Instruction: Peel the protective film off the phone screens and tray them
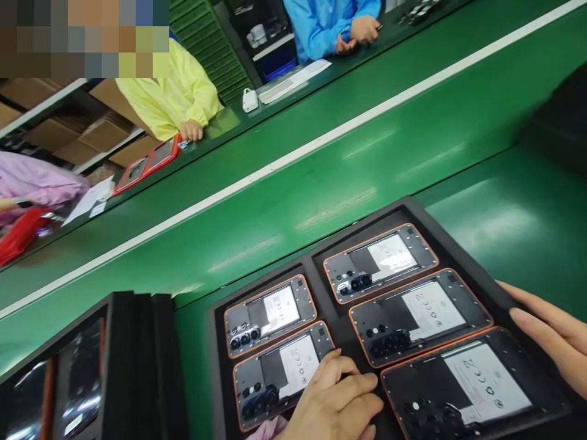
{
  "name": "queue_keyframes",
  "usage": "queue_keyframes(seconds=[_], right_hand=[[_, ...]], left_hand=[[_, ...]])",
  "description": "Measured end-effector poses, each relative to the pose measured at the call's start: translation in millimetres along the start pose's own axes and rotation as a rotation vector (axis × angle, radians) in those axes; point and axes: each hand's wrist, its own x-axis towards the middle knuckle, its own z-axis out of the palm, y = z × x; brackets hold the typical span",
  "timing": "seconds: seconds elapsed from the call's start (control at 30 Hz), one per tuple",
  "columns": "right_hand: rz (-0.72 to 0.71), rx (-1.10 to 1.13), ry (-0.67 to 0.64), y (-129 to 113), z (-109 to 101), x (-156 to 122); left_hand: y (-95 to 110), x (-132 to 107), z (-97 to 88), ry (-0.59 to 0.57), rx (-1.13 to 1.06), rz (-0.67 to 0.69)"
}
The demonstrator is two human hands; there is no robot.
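Note:
A black foam tray (316,249) lies in front of me with several orange-rimmed open phone bodies in its pockets, such as the phone body (380,261) at the back. My left hand (334,397) rests on the tray's middle divider, fingers curled, fingertips beside the lower left phone body (279,376). My right hand (550,333) lies along the tray's right edge with fingers stretched flat, next to the nearest phone body (472,388). Neither hand visibly holds a loose item.
A stack of black trays (132,360) stands at the lower left. Beyond runs a green conveyor belt (321,153) with a white stripe. Across it sit a person in yellow (169,91) and a person in blue (325,24), with red-rimmed phones (147,164) and papers (293,80).

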Motion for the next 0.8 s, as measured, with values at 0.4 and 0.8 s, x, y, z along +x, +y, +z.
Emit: queue_keyframes(seconds=[0.4,0.8], right_hand=[[-0.046,0.064,0.217,-5,4,-7],[-0.477,-0.076,0.036,-82,-30,34]], left_hand=[[-6,-18,-48.0,0.155,0.213,-0.133],[-23,5,-80.1,-0.001,0.488,-1.002]])
